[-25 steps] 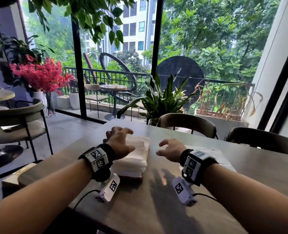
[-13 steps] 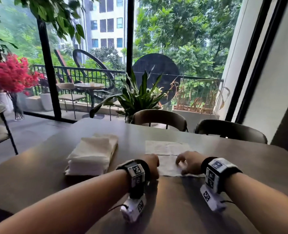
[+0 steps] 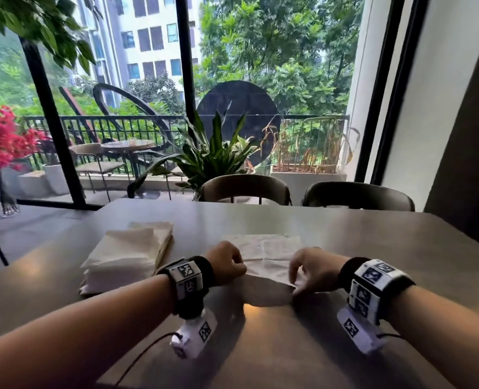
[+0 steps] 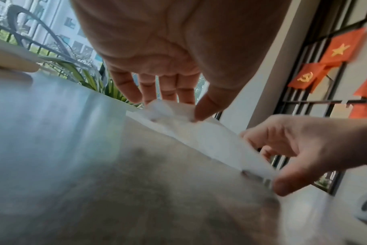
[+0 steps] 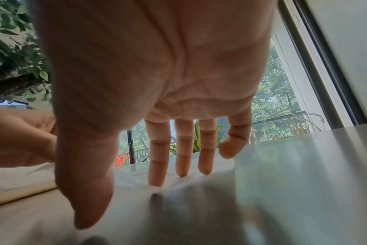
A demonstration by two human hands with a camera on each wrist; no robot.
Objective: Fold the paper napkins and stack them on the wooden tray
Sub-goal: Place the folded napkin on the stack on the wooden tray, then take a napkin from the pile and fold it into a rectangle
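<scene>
Now both hands at napkin (image 3: 269,252) near edge, left hand (image 3: 227,262) pinching corner, right hand (image 3: 314,272) pinching other.

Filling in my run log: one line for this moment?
left hand: pinches napkin near edge | right hand: pinches near edge | napkin stack: untouched

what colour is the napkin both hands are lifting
White, the napkin is plain and faintly creased; the head view shows it best.

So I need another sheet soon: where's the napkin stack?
In the head view the napkin stack sits on the table, left of both hands, just beyond the left forearm and beside the spread napkin.
</scene>
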